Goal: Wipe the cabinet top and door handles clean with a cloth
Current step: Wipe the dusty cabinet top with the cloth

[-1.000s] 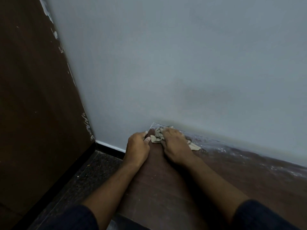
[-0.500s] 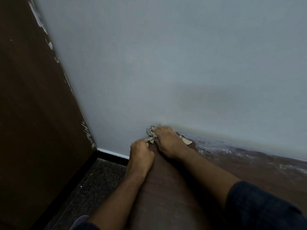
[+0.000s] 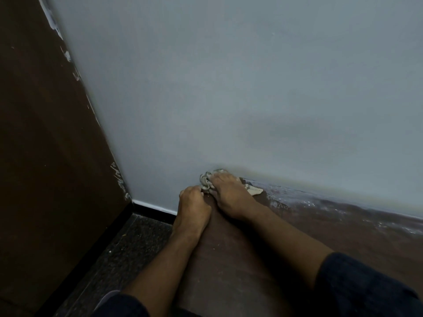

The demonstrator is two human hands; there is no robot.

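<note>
The dark brown cabinet top (image 3: 229,259) runs from the bottom middle up to the grey wall. A crumpled beige cloth (image 3: 207,182) lies in its far left corner against the wall. My right hand (image 3: 229,193) presses flat on the cloth, with one end of the cloth sticking out to the right of it. My left hand (image 3: 193,208) is curled over the cabinet's left edge, its fingers touching the bunched part of the cloth. Pale dust covers the top along the wall to the right. No door handles are in view.
A grey wall (image 3: 251,88) rises straight behind the cabinet. A tall dark brown panel (image 3: 41,145) stands at the left, with chipped paint along its edge. Dark speckled floor (image 3: 128,248) lies below the cabinet's left side.
Both hands pushed the cloth further into the corner against the wall. My left hand slid back along the cabinet's left edge. The camera shifted slightly.
</note>
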